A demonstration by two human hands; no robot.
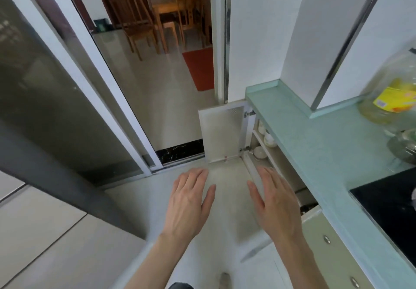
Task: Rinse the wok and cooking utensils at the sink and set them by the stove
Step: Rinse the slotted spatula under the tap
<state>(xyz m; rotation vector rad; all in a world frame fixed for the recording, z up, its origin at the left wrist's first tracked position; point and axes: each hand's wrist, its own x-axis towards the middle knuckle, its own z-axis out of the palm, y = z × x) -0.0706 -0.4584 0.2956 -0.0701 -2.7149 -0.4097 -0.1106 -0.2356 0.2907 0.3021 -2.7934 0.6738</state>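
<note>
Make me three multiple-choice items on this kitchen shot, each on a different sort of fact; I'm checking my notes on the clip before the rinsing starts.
1. Where is the oil bottle?
A. on the countertop at right
B. on the floor
C. inside the cabinet

2. What colour is the mat beyond the doorway?
A. blue
B. red
C. green

3. How are the left hand and right hand?
A. gripping a wok
B. clenched in fists
C. open, holding nothing

Answers: 1 A, the bottle stands on the pale green top. 2 B, the mat is red. 3 C, the fingers are straight, nothing in them.
</note>
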